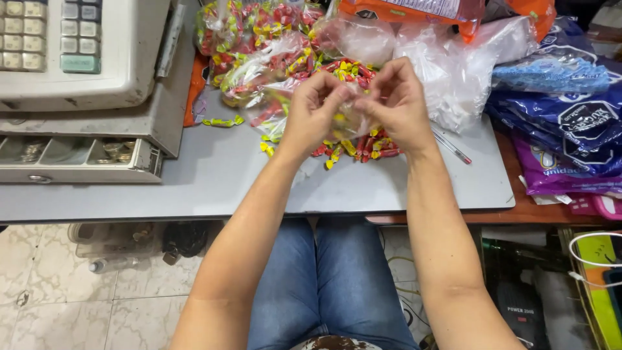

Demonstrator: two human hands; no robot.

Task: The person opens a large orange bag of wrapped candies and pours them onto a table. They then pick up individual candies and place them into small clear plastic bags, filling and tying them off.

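My left hand (312, 111) and my right hand (397, 102) are raised together over a grey table (207, 175), both pinching the top of a small clear plastic bag (350, 118) that holds red and yellow wrapped candies. Loose candies (359, 148) of the same kind lie on the table just under the bag. Behind my hands lie several more clear bags full of candies (259, 45).
A cash register (78, 52) with an open coin drawer (78, 155) stands at the left. A pen (451, 147) lies right of my hands. Blue and purple packets (564, 110), empty clear bags (453, 65) and an orange packet (414, 10) crowd the right and back.
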